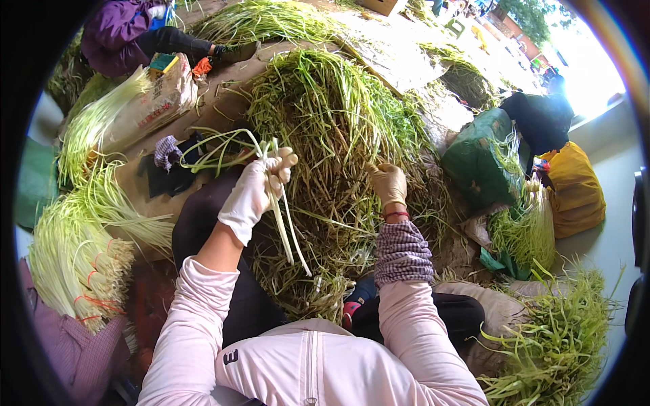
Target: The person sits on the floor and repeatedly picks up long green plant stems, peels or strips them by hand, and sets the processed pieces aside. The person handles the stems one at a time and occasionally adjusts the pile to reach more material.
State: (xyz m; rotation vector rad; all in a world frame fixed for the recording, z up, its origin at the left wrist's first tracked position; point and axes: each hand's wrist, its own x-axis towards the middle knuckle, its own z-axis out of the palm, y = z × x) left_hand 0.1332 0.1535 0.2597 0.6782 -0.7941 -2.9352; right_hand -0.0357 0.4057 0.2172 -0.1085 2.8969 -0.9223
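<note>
My left hand (259, 190), in a white glove, is closed around a few long allium stalks (281, 223), which look like garlic greens. Their white stems hang below the fist, and the green leaves (218, 152) droop out to the left. My right hand (388, 183), in a thin pale glove, has its fingers curled together in front of a big heap of green and brown leaves (325, 147). No held thing shows plainly in it. A checked cuff covers the right forearm. The two hands are apart, both raised in front of the heap.
Bundles of stalks tied with red bands (96, 274) lie at left, near a printed sack (157, 96) bearing loose stalks. Green (480, 162) and yellow (574, 190) bags stand at right. Cut leaves (553, 330) fill the lower right. Another person in purple (117, 38) sits at upper left.
</note>
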